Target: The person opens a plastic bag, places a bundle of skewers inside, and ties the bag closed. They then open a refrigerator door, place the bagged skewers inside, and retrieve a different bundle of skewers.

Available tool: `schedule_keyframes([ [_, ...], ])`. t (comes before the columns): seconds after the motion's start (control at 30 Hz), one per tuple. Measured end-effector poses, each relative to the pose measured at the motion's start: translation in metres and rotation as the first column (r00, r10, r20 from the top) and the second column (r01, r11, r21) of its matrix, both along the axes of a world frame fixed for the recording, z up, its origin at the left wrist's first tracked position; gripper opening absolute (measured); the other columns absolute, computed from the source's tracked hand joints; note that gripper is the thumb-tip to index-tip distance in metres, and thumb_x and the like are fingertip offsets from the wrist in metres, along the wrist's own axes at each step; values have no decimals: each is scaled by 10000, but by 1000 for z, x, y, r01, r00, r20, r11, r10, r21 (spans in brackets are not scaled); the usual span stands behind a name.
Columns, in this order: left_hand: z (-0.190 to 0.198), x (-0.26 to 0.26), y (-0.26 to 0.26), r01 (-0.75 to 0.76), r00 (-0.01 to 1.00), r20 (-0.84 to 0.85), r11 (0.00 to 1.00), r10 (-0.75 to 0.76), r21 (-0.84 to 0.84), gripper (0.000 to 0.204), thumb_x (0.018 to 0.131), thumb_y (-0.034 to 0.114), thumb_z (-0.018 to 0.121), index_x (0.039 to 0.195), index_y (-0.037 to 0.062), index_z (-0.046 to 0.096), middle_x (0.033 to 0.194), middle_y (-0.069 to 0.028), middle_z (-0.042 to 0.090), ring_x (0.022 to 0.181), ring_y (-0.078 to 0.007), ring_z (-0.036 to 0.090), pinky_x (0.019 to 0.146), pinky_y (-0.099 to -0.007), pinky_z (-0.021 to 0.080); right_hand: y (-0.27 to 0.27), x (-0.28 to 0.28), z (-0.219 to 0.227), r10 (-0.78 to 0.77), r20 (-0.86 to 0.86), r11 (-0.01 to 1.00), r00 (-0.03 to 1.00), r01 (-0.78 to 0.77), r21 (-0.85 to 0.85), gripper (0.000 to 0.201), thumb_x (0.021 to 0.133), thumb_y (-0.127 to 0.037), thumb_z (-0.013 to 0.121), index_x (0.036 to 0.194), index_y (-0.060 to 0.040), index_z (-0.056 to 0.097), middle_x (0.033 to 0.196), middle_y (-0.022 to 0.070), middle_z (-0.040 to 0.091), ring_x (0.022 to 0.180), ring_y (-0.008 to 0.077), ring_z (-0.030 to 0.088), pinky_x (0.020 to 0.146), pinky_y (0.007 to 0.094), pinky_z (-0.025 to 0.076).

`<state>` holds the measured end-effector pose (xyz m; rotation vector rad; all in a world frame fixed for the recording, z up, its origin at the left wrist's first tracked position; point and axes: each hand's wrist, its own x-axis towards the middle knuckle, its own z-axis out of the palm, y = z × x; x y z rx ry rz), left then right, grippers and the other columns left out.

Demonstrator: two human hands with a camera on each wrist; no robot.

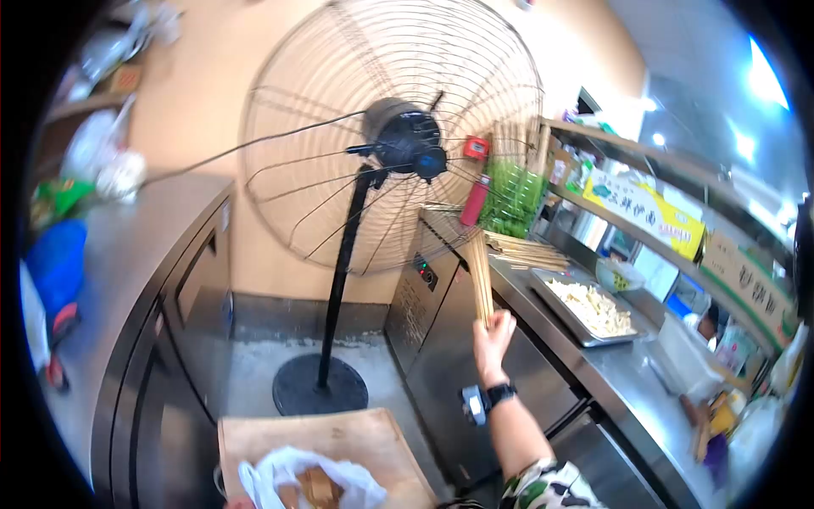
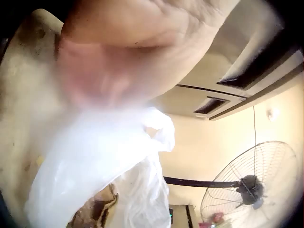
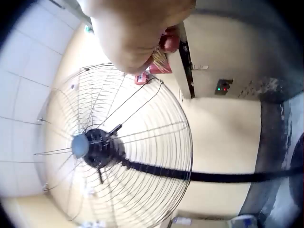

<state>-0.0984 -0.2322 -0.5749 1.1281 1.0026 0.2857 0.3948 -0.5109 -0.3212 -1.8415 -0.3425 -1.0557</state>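
Note:
My right hand (image 1: 493, 341) grips a bundle of thin wooden skewers (image 1: 481, 276) by its lower end, and the bundle points up and away over the counter's edge. In the right wrist view, the hand (image 3: 137, 33) covers most of the skewers. At the lower edge of the head view, a white plastic bag (image 1: 275, 465) lies open on a tan board (image 1: 365, 431) with brown pieces (image 1: 320, 488) inside. The left wrist view has my left hand (image 2: 137, 52) at the bag's gathered rim, the curled fingers blurred and holding the plastic.
A large fan (image 1: 405, 144) on a black stand faces me. Along the right counter (image 1: 593, 373) are a tray of pale strips (image 1: 585, 310), more skewers (image 1: 530, 252), green vegetables (image 1: 515, 199) and a clear bin (image 1: 685, 360). Another steel counter (image 1: 161, 246) runs along the left.

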Motion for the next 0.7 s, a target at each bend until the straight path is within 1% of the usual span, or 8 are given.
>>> schedule_keyframes([
  [0.03, -53, 7, 15, -65, 989, 134, 998, 62, 20, 68, 857, 133, 566, 888, 73, 576, 672, -9, 562, 524, -89, 489, 457, -231, 358, -12, -15, -34, 170, -44, 979, 984, -164, 121, 248, 733, -8, 633, 848, -54, 418, 933, 98, 418, 765, 220, 492, 712, 348, 458],
  [0.07, -48, 3, 16, 5, 986, 169, 1000, -6, 11, 101, 886, 94, 516, 956, 66, 583, 706, 0, 554, 573, -82, 495, 485, -213, 370, -13, -77, -40, 425, -190, 872, 885, -345, 346, 236, 796, -4, 601, 856, -92, 391, 905, 48, 422, 635, 133, 485, 593, 279, 462],
  [0.1, -42, 3, 6, -129, 957, 260, 991, 131, -27, 85, 885, 77, 517, 846, 69, 592, 603, -2, 544, 490, -96, 488, 438, -234, 371, -16, -130, -61, 604, -176, 744, 777, -472, 473, 239, 830, 0, 570, 870, -123, 370, 835, 17, 438, 575, 86, 475, 522, 243, 450],
  [0.17, -35, -4, -4, -129, 945, 298, 991, 136, -42, 55, 893, 94, 548, 884, 77, 600, 690, -7, 582, 569, -85, 516, 497, -225, 398, -31, -218, -133, 686, -299, 707, 663, -509, 491, 258, 835, 20, 585, 886, -117, 371, 800, 28, 488, 588, 123, 534, 532, 267, 473],
  [0.3, -8, -18, -36, -109, 948, 288, 990, 132, -92, 151, 884, 185, 611, 1000, 90, 610, 881, -2, 628, 775, -82, 587, 679, -225, 480, -78, -339, -274, 587, -807, 772, 64, -343, 535, 315, 817, 62, 586, 942, -96, 343, 747, 89, 537, 615, 190, 614, 529, 291, 530],
  [0.4, -17, -30, -50, -117, 938, 324, 992, 123, -38, 123, 883, 146, 592, 984, 77, 607, 858, -3, 615, 738, -77, 562, 652, -215, 465, -98, -386, -297, 530, -848, 784, 22, -395, 479, 338, 830, 31, 610, 1020, -67, 348, 865, 130, 561, 662, 209, 630, 574, 314, 573],
  [0.53, -16, -48, -65, -241, 940, 276, 963, 200, 124, 133, 873, 74, 567, 1002, 58, 593, 817, -2, 593, 707, -79, 550, 609, -209, 447, -112, -386, -294, 420, -800, 693, -427, -418, 587, 247, 863, -183, 676, 1010, -65, 516, 804, 27, 565, 651, 132, 599, 598, 271, 562],
  [0.7, 4, -76, -90, -329, 834, 442, 941, 329, -80, 201, 904, 53, 541, 1104, 33, 552, 1019, -68, 579, 827, -129, 587, 736, -253, 511, -99, -385, -285, 497, -807, 714, -319, -379, 589, 203, 833, -141, 693, 758, -99, 509, 555, -2, 493, 408, 94, 459, 342, 211, 346],
])
